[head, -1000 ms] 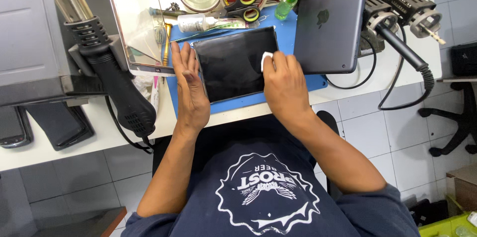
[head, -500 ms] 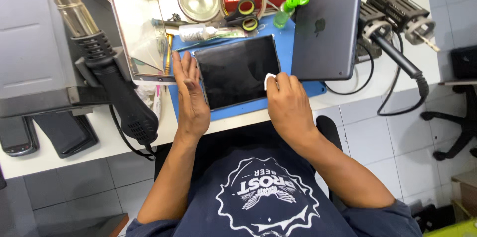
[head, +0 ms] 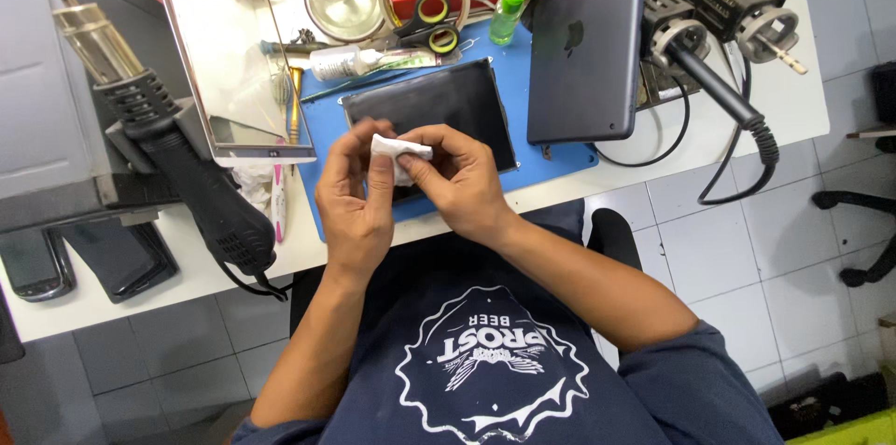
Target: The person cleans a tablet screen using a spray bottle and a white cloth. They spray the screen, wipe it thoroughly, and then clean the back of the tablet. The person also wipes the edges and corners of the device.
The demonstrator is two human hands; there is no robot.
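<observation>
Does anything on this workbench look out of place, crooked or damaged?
Nothing looks damaged or spilled. The dark screen panel lies slightly askew on the blue mat. Both hands, left hand and right hand, hold a small white wipe above it.

An electronics repair bench, probably in a small workshop: heat gun point(head: 187, 174), blue mat point(head: 560, 158), tape rolls point(head: 434, 20), opened tablets point(head: 583, 39).

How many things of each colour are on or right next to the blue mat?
Black: 2, the dark screen panel under the hands and the scissors' handles.
Grey: 1, the tablet back.
Green: 1, the small bottle.
White: 2, the wipe held by left hand and right hand, and the glue bottle.
Total: 6
</observation>
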